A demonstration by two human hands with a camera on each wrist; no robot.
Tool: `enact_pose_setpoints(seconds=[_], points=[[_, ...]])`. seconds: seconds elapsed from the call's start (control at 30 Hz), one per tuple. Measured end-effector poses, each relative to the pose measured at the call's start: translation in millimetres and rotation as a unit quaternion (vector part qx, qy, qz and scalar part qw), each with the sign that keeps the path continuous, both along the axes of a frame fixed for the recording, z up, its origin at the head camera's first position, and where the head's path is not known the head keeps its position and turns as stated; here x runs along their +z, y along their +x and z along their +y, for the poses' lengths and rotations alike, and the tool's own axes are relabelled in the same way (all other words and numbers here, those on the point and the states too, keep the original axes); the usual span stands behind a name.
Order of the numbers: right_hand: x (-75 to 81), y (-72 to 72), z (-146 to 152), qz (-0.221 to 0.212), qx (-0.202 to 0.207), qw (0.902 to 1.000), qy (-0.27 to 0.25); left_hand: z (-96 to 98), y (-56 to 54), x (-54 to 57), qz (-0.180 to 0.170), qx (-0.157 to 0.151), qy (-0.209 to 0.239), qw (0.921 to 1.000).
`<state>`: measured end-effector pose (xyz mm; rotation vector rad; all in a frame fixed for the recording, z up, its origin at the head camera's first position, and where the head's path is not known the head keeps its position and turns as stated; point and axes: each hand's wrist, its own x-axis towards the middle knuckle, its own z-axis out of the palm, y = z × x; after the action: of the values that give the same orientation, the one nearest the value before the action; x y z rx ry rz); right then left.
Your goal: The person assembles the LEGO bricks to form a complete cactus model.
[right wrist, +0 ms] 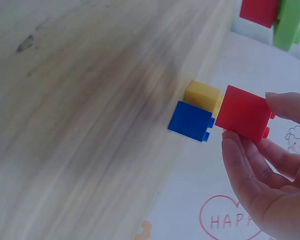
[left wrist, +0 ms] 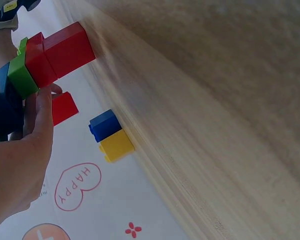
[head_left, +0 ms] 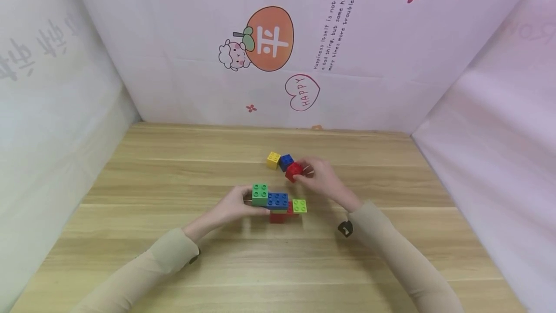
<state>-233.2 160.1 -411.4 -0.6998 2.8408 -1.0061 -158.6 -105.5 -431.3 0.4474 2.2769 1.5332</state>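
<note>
My left hand (head_left: 232, 205) grips a joined stack of toy building bricks (head_left: 278, 201) by its left end, thumb at the front. A bright green brick (head_left: 260, 194) tops that end, beside a longer blue brick, with green and red bricks underneath. At the right end sits a lime-green brick (head_left: 299, 206). The left wrist view shows the stack's red bricks (left wrist: 68, 49) from the side. Farther back, my right hand (head_left: 320, 177) pinches a loose red brick (right wrist: 243, 114) between thumb and fingers, its studs facing the palm in the right wrist view.
A small blue brick (head_left: 286, 162) and a yellow brick (head_left: 272, 160) sit side by side on the wooden table (head_left: 182, 158), just behind the red one. Printed white cloth (head_left: 369, 95) rises along the table's back edge, with pale cloth at both sides.
</note>
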Motion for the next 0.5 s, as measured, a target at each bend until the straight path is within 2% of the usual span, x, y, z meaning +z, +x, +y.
enact_pose_setpoints(seconds=[0.33,0.5], points=[[15.4,16.2,-1.3,0.018,0.018,0.9995,-0.020,0.7,0.6,0.4,-0.003,0.005,0.001,1.0000],[22.3,24.2,-1.8,0.043,0.039,0.9978,-0.032,0.5,0.2,-0.8,-0.002,0.003,-0.003,1.0000]])
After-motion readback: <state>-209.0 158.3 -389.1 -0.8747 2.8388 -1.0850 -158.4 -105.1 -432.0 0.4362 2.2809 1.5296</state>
